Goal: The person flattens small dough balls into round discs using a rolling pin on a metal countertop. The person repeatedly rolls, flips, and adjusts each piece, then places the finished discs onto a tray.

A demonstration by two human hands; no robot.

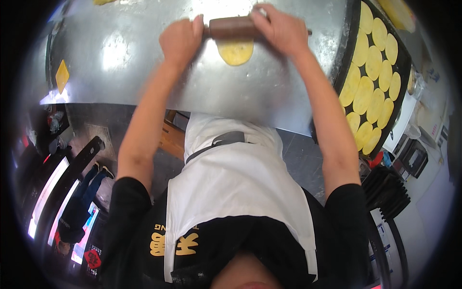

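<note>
A brown rolling pin (232, 29) lies crosswise at the far part of the metal worktop (120, 86). My left hand (181, 40) is closed around its left handle. At the other end my right hand (282, 32) grips it, the thumb resting by the roller's right end and the handle tip showing beyond. A flat yellow dough round (236, 53) sticks out on the near side of the roller; its far part is hidden under the pin.
To the right, a black tray (352, 41) holds several yellow dough rounds in rows. More yellow dough (398, 15) shows at the upper right, and a bit (103, 2) at the top left. A person (77, 212) is in the left background. Dark folded cloth-like material (385, 190) hangs at right.
</note>
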